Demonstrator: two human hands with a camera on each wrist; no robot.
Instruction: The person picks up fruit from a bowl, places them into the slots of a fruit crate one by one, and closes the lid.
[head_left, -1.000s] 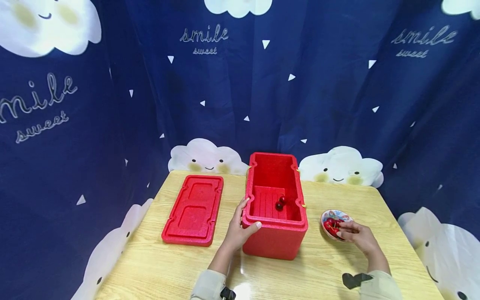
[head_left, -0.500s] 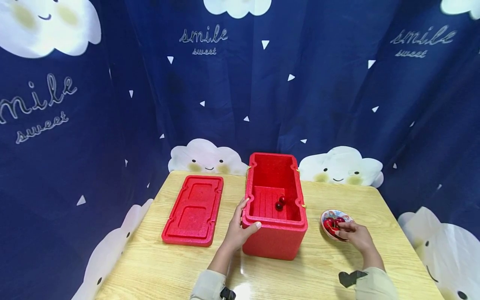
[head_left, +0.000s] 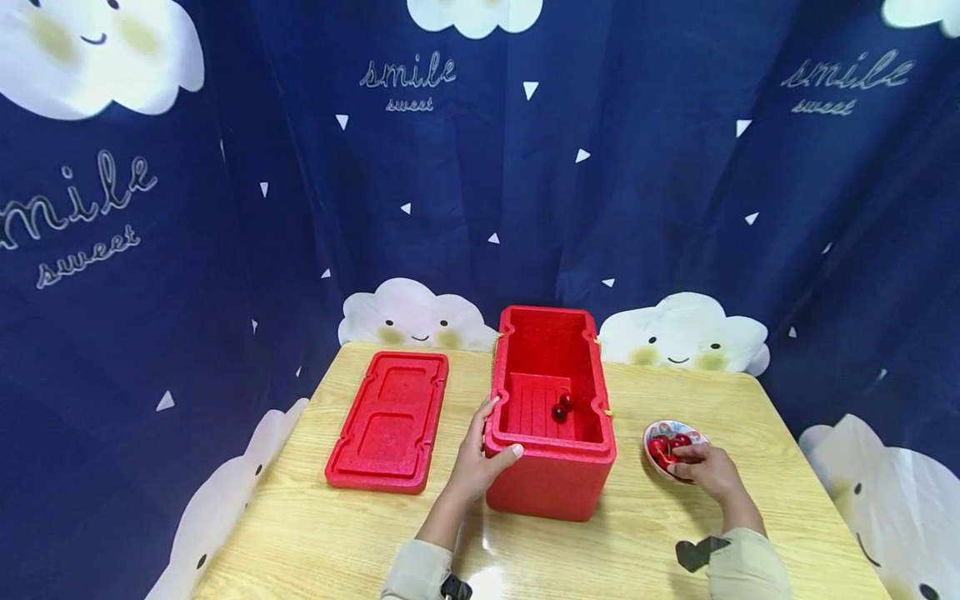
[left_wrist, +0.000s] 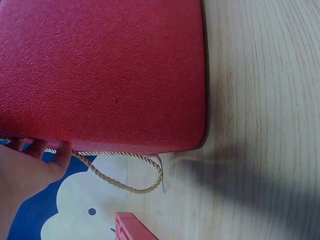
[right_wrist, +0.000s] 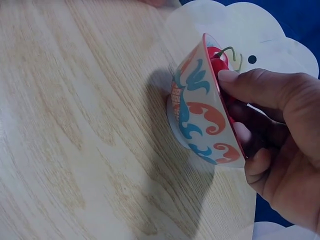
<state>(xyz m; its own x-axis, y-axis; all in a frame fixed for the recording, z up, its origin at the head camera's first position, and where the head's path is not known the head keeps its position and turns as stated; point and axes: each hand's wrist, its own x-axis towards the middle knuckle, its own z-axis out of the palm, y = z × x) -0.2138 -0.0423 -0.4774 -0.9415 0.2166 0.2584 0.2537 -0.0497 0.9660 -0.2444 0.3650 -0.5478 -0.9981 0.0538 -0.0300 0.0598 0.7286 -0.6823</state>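
My left hand (head_left: 476,467) holds the near left corner of a red lidless foam box (head_left: 551,483), thumb on its front wall and fingers along its left side. Two dark red cherries (head_left: 560,412) lie together on the box floor. At the right stands a small patterned bowl (right_wrist: 200,115) of red cherries (head_left: 660,450) with stems. My right hand (head_left: 712,475) reaches over the rim, and its thumb and curled fingers pinch a cherry (right_wrist: 220,64) inside. The bowl wall and the hand hide part of that grip.
The red box lid (head_left: 388,421) lies flat at the left of the wooden table (head_left: 300,533). A twisted gold cord (left_wrist: 125,187) loops from the box's side. Behind the table hangs a dark blue curtain (head_left: 450,183) with clouds.
My right hand has shifted slightly left over the bowl, and its fingers have moved among the cherries, uncovering more of them. My left hand and the box stay in place.
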